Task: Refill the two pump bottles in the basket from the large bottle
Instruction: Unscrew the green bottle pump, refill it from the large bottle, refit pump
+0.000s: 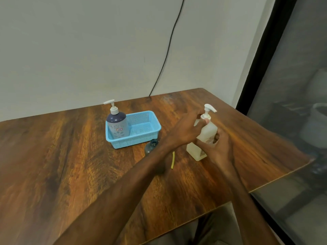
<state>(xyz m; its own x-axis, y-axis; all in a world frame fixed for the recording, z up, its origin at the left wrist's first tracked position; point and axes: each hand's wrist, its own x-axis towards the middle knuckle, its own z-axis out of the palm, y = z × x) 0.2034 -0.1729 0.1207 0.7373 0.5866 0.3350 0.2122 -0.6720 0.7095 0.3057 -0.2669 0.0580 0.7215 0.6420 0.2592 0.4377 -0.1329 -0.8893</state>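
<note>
Right at the middle of it, the right hand (219, 149) is wrapped round the lower body of the cream bottle (208, 131), fingers curled across its front and thumb behind. The left hand (184, 131) reaches over from the other side, and its fingertips close on the white collar under the pump head. That hand is blurred, so how tightly it pinches I cannot tell. The bottle stands on the table (70, 156), leaning a little to the right, well outside the basket and off to its right.

Both forearms stretch out over the wood. The left one comes in from the lower left and crosses in front of the body, while the right one comes up from the lower right.

Counting up, I see two pump bottles. One is in the hands, and one grey-and-purple bottle (117, 124) stands upright in the left end of the single blue basket (134, 141). One dark bottle (151, 146) sits just in front of the basket, half hidden by the left forearm. One thin yellow strip (172, 160) lies on the table between the arms. Behind it all, one black cable (168, 50) hangs down the wall.
</note>
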